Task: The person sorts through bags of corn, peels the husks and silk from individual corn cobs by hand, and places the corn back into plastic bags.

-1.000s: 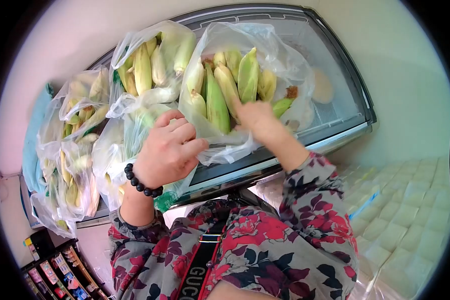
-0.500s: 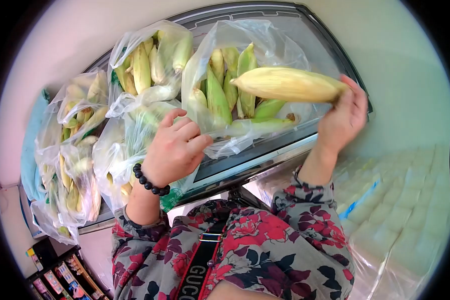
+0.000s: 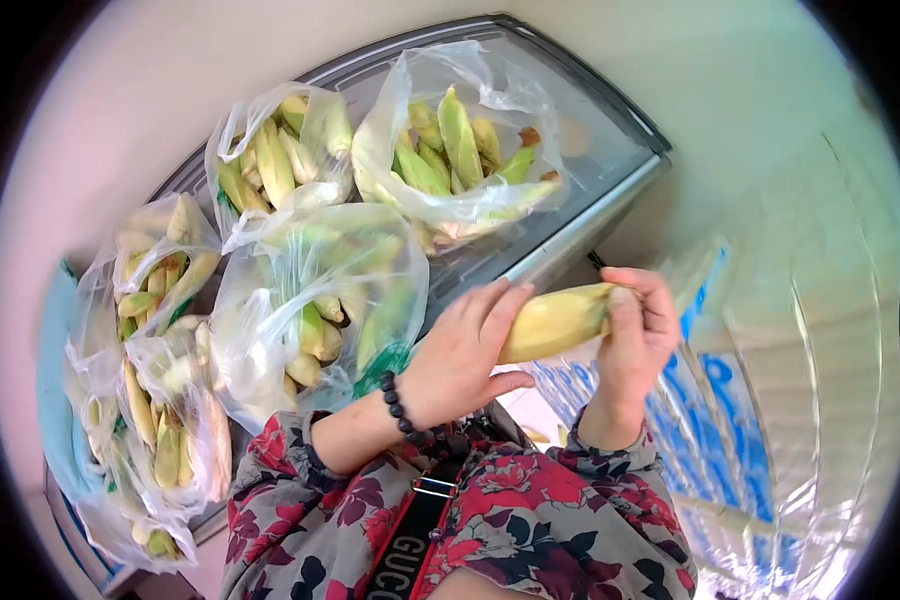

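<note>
An ear of corn in pale yellow-green husk is held in front of my body, lying nearly level. My right hand pinches its stem end between thumb and fingers. At the other end, my left hand, with a black bead bracelet on the wrist, has its fingers round the tip, which is partly hidden; the thumb sticks out below. Beyond the hands stands an opened clear plastic bag of green-husked corn. A second bag of corn lies left of my left hand.
More bags of corn rest along the dark-framed surface, with further bags at the left beside a light blue cloth. Plastic-wrapped goods with blue print are stacked at the right.
The ear of corn has come down from above the opened bag toward my body, in my right hand. My left hand has moved right, from the bags to the corn's tip. The view has shifted.
</note>
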`<state>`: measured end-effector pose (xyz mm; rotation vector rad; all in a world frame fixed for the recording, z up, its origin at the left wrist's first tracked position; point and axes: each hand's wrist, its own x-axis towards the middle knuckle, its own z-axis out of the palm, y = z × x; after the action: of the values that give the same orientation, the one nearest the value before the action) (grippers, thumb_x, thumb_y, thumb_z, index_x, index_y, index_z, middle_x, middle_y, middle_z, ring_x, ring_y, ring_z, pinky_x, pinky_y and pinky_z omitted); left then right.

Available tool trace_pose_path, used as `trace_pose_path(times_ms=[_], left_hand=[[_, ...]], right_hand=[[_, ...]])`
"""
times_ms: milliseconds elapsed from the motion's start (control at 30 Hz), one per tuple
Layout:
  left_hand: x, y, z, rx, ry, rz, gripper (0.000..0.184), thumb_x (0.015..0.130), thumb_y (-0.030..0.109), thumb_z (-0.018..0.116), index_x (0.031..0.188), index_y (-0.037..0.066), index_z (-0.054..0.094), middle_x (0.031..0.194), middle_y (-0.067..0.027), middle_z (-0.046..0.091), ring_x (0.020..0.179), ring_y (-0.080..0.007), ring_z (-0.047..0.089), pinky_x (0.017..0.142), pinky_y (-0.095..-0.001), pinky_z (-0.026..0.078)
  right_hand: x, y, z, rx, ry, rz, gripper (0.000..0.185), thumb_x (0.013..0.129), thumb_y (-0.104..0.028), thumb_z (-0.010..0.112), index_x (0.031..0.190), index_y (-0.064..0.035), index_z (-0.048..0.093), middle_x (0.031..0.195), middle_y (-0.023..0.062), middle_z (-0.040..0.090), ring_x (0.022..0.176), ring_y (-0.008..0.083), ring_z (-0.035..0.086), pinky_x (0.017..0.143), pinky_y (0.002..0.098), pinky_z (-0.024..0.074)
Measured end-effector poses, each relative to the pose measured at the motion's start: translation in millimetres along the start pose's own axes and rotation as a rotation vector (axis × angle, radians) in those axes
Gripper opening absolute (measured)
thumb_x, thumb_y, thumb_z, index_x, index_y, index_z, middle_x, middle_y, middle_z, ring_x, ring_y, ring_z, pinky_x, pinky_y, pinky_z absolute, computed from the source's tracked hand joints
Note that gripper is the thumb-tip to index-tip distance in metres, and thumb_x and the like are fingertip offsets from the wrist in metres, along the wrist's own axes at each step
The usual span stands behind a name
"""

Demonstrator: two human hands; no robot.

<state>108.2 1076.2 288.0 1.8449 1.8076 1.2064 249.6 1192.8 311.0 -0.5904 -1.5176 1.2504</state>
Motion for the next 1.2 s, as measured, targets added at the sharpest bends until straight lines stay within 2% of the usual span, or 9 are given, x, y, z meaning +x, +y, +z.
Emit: trace_pose_path(times_ms=[67, 133, 233, 500, 633, 867, 1000, 1133, 1200], left_hand=[[-18.6, 1.7, 7.4, -0.178, -0.012, -0.04, 0.074, 0.071, 0.02, 0.074, 0.13, 0.002, 0.033, 0.115, -0.0191, 0.05, 0.106, -0.0348, 0.051, 0.092, -0.0422, 0.041], [-29.0, 0.5, 15.0, -0.378, 0.005, -0.065, 0.067, 0.073, 0.016, 0.071, 0.128, 0.002, 0.033, 0.108, -0.0165, 0.054, 0.098, -0.031, 0.057, 0.085, -0.0402, 0.047], [-44.2, 9.7, 23.7, -1.253, -0.176, -0.356, 0.059, 0.076, 0.016, 0.067, 0.124, 0.003, 0.035, 0.104, -0.0109, 0.054, 0.09, -0.0229, 0.06, 0.076, -0.0352, 0.051], [-69.4, 60.9, 58.6, -1.165, -0.375, -0.186, 0.076, 0.075, 0.047, 0.07, 0.126, 0.004, 0.034, 0.106, -0.0094, 0.053, 0.088, -0.021, 0.059, 0.073, -0.0332, 0.05], [-87.2, 76.9, 80.3, -1.104, -0.498, -0.238, 0.074, 0.076, 0.049, 0.067, 0.126, 0.004, 0.035, 0.098, -0.0091, 0.057, 0.085, -0.0196, 0.06, 0.069, -0.0302, 0.051], [-116.3, 100.1, 158.8, -1.673, -0.589, -0.658, 0.065, 0.086, 0.057, 0.045, 0.123, 0.004, 0.04, 0.103, -0.0088, 0.056, 0.089, -0.022, 0.058, 0.075, -0.0369, 0.051], [-135.5, 120.8, 204.4, -1.464, -0.451, -0.777, 0.054, 0.091, 0.052, 0.04, 0.111, 0.003, 0.048, 0.098, -0.0107, 0.058, 0.088, -0.0233, 0.058, 0.077, -0.0389, 0.05], [-125.0, 132.2, 221.0, -1.552, -0.462, -0.707, 0.058, 0.088, 0.055, 0.045, 0.105, 0.001, 0.05, 0.089, -0.0109, 0.058, 0.077, -0.0226, 0.057, 0.072, -0.0356, 0.049], [-140.3, 154.5, 220.3, -1.612, -0.502, -0.639, 0.059, 0.089, 0.055, 0.042, 0.106, -0.001, 0.05, 0.09, -0.0113, 0.058, 0.076, -0.0224, 0.057, 0.072, -0.0349, 0.049]], right_hand=[[-22.6, -2.1, 1.7, 0.04, 0.006, 0.146, 0.015, 0.09, -0.013, 0.053, 0.098, -0.0011, 0.058, 0.083, 0.0031, 0.055, 0.069, 0.0076, 0.049, 0.06, 0.0206, 0.0408], [-33.6, -6.6, 5.1, 0.502, 0.044, 0.223, 0.02, 0.091, -0.016, 0.052, 0.105, -0.0014, 0.054, 0.08, 0.0013, 0.053, 0.068, 0.0083, 0.05, 0.06, 0.0218, 0.042], [-58.6, -19.3, -8.0, 0.456, 0.087, 0.191, 0.028, 0.091, -0.021, 0.054, 0.111, -0.0017, 0.049, 0.08, 0.0015, 0.052, 0.07, 0.0105, 0.051, 0.062, 0.0243, 0.0444], [-133.8, -56.1, -40.8, 0.16, 0.155, 0.24, 0.028, 0.087, -0.021, 0.062, 0.103, -0.0007, 0.053, 0.085, 0.0023, 0.057, 0.075, 0.0085, 0.053, 0.064, 0.023, 0.0456], [-164.8, -45.4, -69.3, 0.058, 0.246, 0.244, 0.018, 0.085, -0.015, 0.064, 0.094, -0.0019, 0.055, 0.086, 0.0014, 0.058, 0.075, 0.0076, 0.052, 0.067, 0.023, 0.0447], [-262.7, -60.8, -105.5, 0.319, 0.394, -0.11, 0.01, 0.092, -0.013, 0.053, 0.096, -0.0047, 0.047, 0.085, 0.0022, 0.056, 0.082, 0.0083, 0.052, 0.075, 0.0226, 0.0426], [-348.0, -79.5, -135.5, 0.525, 0.427, -0.052, 0.012, 0.094, -0.016, 0.048, 0.092, -0.0054, 0.042, 0.074, -0.001, 0.044, 0.064, 0.0064, 0.042, 0.06, 0.0219, 0.0376], [-423.9, -134.8, -154.3, -0.024, 0.597, -0.023, 0.009, 0.096, -0.016, 0.042, 0.097, -0.0071, 0.041, 0.06, -0.0029, 0.031, 0.053, 0.0075, 0.031, 0.049, 0.024, 0.0271], [-474.7, -134.6, -179.4, -0.205, 0.658, 0.072, 0.016, 0.094, -0.02, 0.046, 0.1, -0.0053, 0.043, 0.064, -0.0004, 0.04, 0.054, 0.0104, 0.037, 0.05, 0.0261, 0.0316]])
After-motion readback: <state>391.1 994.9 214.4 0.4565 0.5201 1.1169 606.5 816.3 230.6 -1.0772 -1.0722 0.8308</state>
